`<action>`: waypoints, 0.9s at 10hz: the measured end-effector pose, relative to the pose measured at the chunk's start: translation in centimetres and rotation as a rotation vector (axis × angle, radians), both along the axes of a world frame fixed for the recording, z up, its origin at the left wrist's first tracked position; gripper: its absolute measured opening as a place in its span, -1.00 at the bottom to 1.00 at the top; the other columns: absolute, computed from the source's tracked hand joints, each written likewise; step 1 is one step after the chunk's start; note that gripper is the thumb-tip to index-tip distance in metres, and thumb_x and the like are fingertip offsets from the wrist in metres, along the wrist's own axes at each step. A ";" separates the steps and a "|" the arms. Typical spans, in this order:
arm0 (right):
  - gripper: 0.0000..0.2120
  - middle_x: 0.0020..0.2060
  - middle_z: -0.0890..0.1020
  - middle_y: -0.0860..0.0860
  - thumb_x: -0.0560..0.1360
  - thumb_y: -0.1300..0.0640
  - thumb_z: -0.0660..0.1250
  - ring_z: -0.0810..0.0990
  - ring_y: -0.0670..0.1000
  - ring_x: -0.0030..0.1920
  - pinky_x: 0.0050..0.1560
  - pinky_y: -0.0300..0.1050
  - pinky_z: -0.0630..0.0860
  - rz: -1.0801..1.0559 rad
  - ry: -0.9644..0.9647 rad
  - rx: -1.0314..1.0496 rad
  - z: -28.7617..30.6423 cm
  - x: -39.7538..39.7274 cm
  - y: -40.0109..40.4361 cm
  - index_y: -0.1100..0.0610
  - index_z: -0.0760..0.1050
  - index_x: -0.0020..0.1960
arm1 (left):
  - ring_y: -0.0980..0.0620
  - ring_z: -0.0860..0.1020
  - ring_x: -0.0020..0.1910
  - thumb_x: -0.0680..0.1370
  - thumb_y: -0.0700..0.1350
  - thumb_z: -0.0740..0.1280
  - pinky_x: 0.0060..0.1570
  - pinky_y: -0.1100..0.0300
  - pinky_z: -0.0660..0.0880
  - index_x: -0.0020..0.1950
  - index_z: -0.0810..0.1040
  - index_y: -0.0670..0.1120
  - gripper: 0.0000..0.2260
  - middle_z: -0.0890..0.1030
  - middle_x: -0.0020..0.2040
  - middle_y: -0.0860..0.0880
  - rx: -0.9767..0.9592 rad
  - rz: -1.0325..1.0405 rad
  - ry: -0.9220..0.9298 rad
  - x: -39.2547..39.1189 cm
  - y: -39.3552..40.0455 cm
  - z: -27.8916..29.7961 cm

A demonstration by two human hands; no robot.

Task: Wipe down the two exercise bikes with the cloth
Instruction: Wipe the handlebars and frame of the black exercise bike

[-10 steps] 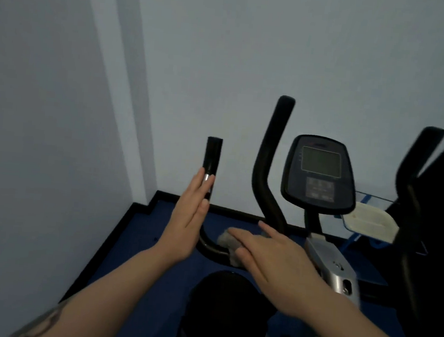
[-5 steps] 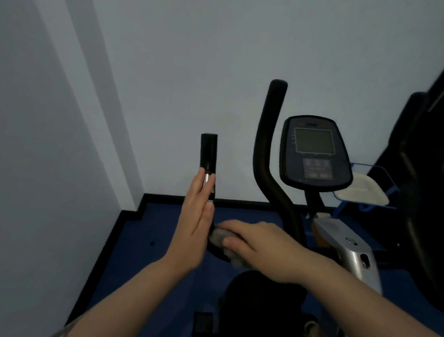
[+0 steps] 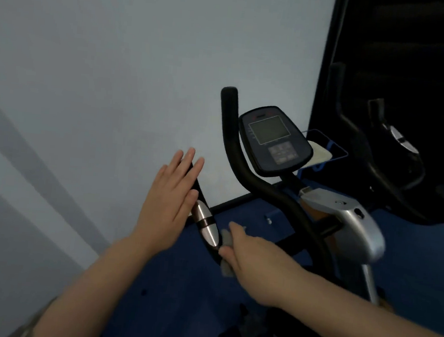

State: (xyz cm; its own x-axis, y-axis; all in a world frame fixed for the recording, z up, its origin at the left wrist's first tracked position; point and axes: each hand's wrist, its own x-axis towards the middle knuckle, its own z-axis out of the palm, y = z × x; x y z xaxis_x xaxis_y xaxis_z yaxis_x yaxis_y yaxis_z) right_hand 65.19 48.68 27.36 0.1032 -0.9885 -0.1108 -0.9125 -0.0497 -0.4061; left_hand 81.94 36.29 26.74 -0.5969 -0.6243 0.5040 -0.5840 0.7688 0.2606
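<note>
An exercise bike (image 3: 350,222) with black handlebars, a grey frame and a dark console (image 3: 274,140) stands in front of me. My left hand (image 3: 170,198) lies flat with straight fingers against the upright left handlebar grip, just above its silver sensor band (image 3: 205,223). My right hand (image 3: 253,257) holds a grey cloth (image 3: 225,252) and presses it on the handlebar bend below that band. A second bike (image 3: 393,156), dark and dim, stands at the right.
A pale wall fills the left and the back, close behind the handlebars. The floor is blue (image 3: 183,286) with a black skirting edge. A blue wire rack with a white cloth (image 3: 321,153) sits behind the console.
The view has tilted and swung right, showing more of the second bike. My left hand has slid higher up the grip, uncovering the silver band. My right hand with the cloth stays on the bend.
</note>
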 end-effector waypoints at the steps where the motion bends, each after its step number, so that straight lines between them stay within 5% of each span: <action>1: -0.68 0.07 0.50 0.13 0.68 0.07 0.02 0.49 0.12 0.06 0.00 0.00 0.33 -0.170 -0.021 -0.083 -0.9 1.0 1.7 0.21 0.28 0.35 | 0.06 -0.09 0.59 0.68 -0.03 -0.04 0.54 0.02 -0.06 0.59 0.02 -0.06 -0.54 -0.01 0.61 0.04 -0.014 -0.053 -0.041 0.7 -1.8 0.4; 2: -0.63 0.26 0.48 0.06 0.70 0.07 -0.01 0.48 0.06 0.17 0.19 -0.05 0.35 -0.298 -0.247 -0.124 -0.9 4.3 0.8 0.13 0.22 0.47 | 0.11 -0.03 0.58 0.69 -0.07 0.02 0.54 0.17 -0.06 0.58 0.07 -0.09 -0.55 0.04 0.60 0.02 0.033 -0.137 -0.041 0.9 -2.5 1.0; 3: -0.59 0.25 0.52 -0.11 0.68 -0.06 -0.04 0.53 -0.10 0.14 0.17 -0.16 0.44 -0.501 -0.574 -0.244 -1.4 6.7 -1.2 -0.09 0.10 0.51 | 0.20 0.09 0.55 0.67 -0.07 0.03 0.51 0.30 0.01 0.56 0.14 -0.01 -0.57 0.14 0.58 0.08 0.148 -0.203 0.041 1.6 -3.0 1.6; 6: -0.68 0.06 0.60 -0.10 0.69 -0.05 -0.07 0.57 -0.03 0.01 -0.06 -0.10 0.45 -0.609 -0.590 -0.377 1.7 8.3 -9.5 -0.06 0.35 0.33 | 0.25 0.44 0.35 0.64 0.05 0.07 0.29 0.47 0.29 0.39 0.47 -0.03 -0.61 0.52 0.35 0.11 0.564 -0.220 0.439 1.5 -3.2 2.7; 7: -0.68 0.08 0.59 -0.12 0.68 -0.06 -0.06 0.57 -0.06 0.02 0.01 -0.08 0.49 -0.548 -0.702 -0.400 1.6 7.7 -9.3 -0.13 0.32 0.37 | 0.26 0.43 0.35 0.62 -0.03 0.04 0.28 0.48 0.29 0.40 0.45 -0.06 -0.60 0.50 0.37 0.09 0.597 -0.229 0.471 1.4 -2.7 2.7; 9: -0.60 0.34 0.44 -0.18 0.68 -0.07 -0.07 0.51 -0.11 0.18 0.11 -0.13 0.46 -0.534 -0.464 -0.522 -0.6 8.7 -8.0 -0.16 0.10 0.51 | 0.28 0.38 0.39 0.61 0.06 -0.01 0.36 0.44 0.24 0.38 0.47 0.06 -0.58 0.48 0.39 0.15 0.667 -0.241 0.509 1.3 -2.8 2.6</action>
